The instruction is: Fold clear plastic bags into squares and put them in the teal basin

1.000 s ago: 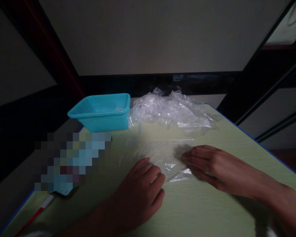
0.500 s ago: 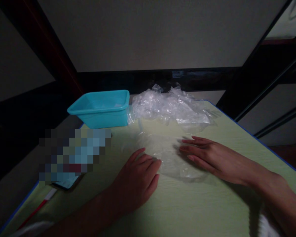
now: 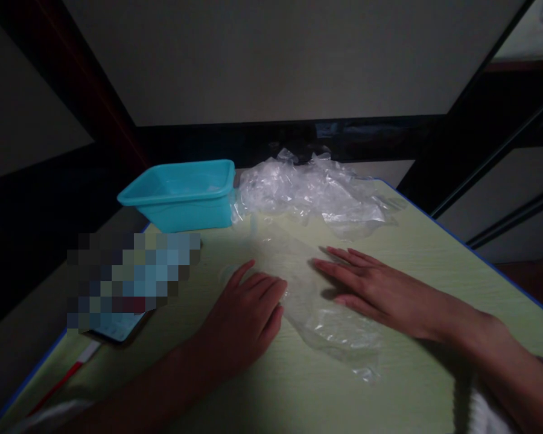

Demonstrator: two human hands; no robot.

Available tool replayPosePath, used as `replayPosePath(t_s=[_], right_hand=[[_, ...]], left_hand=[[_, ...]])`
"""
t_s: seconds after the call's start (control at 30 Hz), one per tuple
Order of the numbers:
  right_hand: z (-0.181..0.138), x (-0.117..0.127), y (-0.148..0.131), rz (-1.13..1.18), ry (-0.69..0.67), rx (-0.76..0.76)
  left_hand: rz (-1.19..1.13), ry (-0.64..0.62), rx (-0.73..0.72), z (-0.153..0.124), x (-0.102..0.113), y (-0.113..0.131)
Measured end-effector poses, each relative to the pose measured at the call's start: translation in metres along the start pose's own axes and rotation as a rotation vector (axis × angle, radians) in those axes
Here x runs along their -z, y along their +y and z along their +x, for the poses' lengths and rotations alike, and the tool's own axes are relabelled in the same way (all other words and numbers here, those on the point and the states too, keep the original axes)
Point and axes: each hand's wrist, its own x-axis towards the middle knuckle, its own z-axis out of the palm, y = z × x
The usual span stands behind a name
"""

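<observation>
A clear plastic bag (image 3: 326, 322) lies flat on the pale green table (image 3: 389, 392), running from the middle toward the lower right. My left hand (image 3: 244, 316) rests palm down on the bag's left edge, fingers stretched out. My right hand (image 3: 371, 286) lies flat on the bag's right part, fingers straight and pointing left. Neither hand grips anything.
A heap of crumpled clear plastic bags (image 3: 312, 193) sits at the table's far edge. A turquoise plastic tub (image 3: 181, 196) stands at the far left. A blurred-out object (image 3: 131, 280) and a red-and-white pen (image 3: 66, 380) lie at the left edge. Dark bed frames surround the table.
The bag has been spread flatter and longer toward the lower right. My right hand's fingers slid left across it; my left hand moved slightly up and left.
</observation>
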Motion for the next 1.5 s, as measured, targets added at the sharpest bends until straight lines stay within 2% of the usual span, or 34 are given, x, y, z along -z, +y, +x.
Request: replayPosePath(t_s=[0.27,0.43,0.63,0.9,1.3,1.5], right_hand=[[-0.001,-0.001,-0.003,0.004,0.043,0.043],[-0.001,-0.006,0.000,-0.037,0.065,0.010],[0.003,-0.015,0.003,-0.019,0.021,0.003],[0.002,-0.003,0.000,0.017,0.069,0.051],[0.002,-0.016,0.004,-0.017,0.038,0.021],[0.002,-0.016,0.003,-0.077,0.059,0.011]], left_hand=[[0.004,-0.052,0.057,0.002,0.002,-0.005],[-0.016,-0.068,0.079,0.002,0.002,-0.006],[-0.024,-0.100,0.078,0.000,0.002,-0.005],[-0.045,-0.128,0.094,0.002,0.001,-0.004],[0.035,-0.221,-0.004,0.000,-0.003,-0.003],[0.092,-0.355,-0.081,-0.003,-0.002,-0.002]])
